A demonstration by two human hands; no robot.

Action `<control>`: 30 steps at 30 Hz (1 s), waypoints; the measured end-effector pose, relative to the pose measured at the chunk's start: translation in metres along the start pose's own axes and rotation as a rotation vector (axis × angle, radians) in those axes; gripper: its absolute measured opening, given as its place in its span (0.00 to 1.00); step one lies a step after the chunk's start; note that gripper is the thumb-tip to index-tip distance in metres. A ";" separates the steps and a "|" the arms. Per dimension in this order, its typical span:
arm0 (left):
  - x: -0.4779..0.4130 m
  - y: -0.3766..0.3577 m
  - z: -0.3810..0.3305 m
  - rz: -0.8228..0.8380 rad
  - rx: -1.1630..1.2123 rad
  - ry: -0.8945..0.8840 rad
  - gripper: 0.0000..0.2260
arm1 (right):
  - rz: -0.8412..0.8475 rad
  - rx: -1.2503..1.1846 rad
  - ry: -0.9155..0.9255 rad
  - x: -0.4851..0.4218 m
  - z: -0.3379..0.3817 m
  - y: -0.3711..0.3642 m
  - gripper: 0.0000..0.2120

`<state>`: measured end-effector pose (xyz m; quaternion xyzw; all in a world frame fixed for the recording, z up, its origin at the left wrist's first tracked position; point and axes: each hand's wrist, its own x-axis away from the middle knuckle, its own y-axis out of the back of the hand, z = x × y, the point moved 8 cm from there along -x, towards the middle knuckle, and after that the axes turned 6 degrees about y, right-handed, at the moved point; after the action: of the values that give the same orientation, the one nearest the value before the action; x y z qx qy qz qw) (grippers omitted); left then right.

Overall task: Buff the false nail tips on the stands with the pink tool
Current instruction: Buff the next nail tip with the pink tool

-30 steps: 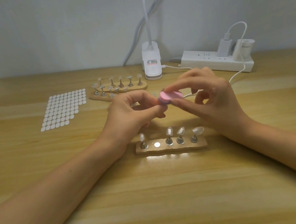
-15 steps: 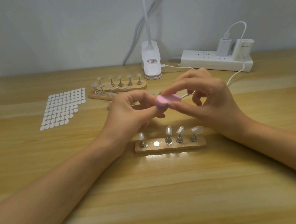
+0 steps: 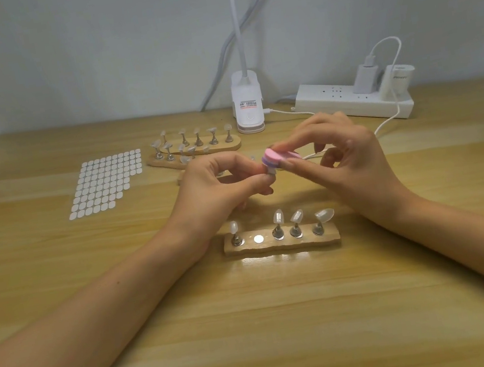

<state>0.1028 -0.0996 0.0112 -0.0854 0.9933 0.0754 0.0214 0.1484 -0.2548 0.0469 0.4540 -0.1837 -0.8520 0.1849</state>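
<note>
- Nearest to the camera, both forearms are reaching in from the lower corners over the wooden table (image 3: 256, 323).
- Just beyond them, a wooden stand (image 3: 328, 237) is lying across the middle of the table. Four clear nail tips (image 3: 277, 217) are standing on its metal pegs, and one round metal spot (image 3: 258, 238), second from the left, is showing bare.
- Behind this stand, the left hand (image 3: 219, 187) is pinching a pale nail tip (image 3: 272, 172) between the thumb and the curled forefinger. Only a small part of it is showing, so I cannot tell what is under it.
- Beside it, the right hand (image 3: 344, 154) is gripping the pink tool (image 3: 280, 155), with the thumb below and the forefinger on top, while the other fingers are curling loosely.
- The tool is a flat oval pad with a purple lower layer. Its left end is sticking out of the grip and is lying on the pale nail tip, touching it.
- Farther back on the left, a sheet of white oval stickers (image 3: 104, 183) is lying flat, and two more stands (image 3: 197, 150) with nail tips are overlapping just beside it.
- Farthest, by the wall, a white lamp base (image 3: 247, 103) is standing, and a white power strip (image 3: 332, 102) is holding a charger (image 3: 365, 78) with a white cable (image 3: 399, 101).
</note>
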 end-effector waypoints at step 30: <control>0.000 -0.002 -0.004 0.050 0.047 -0.053 0.08 | 0.028 -0.058 0.002 -0.001 0.001 -0.003 0.06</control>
<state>0.1030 -0.1025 0.0145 -0.0582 0.9957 0.0547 0.0479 0.1475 -0.2511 0.0467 0.4468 -0.1652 -0.8538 0.2101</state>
